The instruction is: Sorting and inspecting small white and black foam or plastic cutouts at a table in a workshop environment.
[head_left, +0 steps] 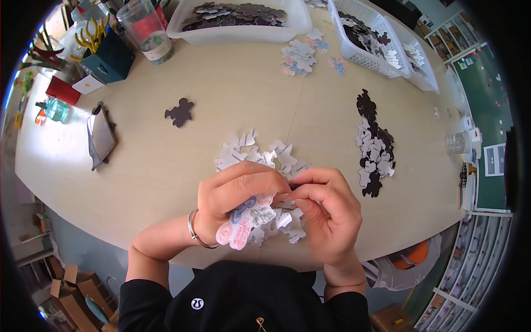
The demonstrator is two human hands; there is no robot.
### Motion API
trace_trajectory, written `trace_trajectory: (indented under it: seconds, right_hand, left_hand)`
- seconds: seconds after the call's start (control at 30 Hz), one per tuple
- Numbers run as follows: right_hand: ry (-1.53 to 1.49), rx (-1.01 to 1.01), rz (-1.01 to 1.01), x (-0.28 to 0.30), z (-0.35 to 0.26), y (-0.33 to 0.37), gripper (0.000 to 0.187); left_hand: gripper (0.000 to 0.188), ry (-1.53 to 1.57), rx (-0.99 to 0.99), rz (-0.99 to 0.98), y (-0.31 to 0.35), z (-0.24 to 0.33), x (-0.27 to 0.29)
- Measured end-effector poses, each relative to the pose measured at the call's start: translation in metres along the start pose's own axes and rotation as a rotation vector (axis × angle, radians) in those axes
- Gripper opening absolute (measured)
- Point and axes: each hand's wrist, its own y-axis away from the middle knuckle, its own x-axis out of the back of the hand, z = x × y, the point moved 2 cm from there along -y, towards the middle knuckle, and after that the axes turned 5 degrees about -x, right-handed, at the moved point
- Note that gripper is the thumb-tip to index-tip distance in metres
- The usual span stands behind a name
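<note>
My left hand is closed, with a flower-shaped cut-out patterned in pink and blue hanging from it under the palm. My right hand pinches at a small dark edge between the two sets of fingertips, which meet there. Most of that dark piece is hidden by the fingers. Beneath and beyond both hands spreads a loose pile of white paper scraps with print on them. One black cut-out with a lobed outline lies alone on the left part of the table.
Black and white cut-outs form a long heap at the right. A white tub and a white basket hold more at the far side. Patterned cut-outs lie between them. A grey pouch and a pliers holder stand left.
</note>
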Motion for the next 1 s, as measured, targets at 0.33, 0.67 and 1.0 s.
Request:
trace_trajectory:
  seconds: [0.33,0.67,1.0]
  right_hand:
    - [0.185,0.071,0.212,-0.007,0.018,0.003,0.022]
    - [0.246,0.101,0.277,-0.014,0.021,0.004,0.023]
    - [-0.035,-0.187,0.568,0.029,0.056,0.001,0.012]
  left_hand:
    - [0.033,-0.08,0.178,0.276,0.006,-0.009,-0.009]
    - [0.025,0.31,0.473,0.278,0.004,-0.016,-0.015]
    - [0.025,0.145,0.727,-0.301,-0.005,-0.054,0.006]
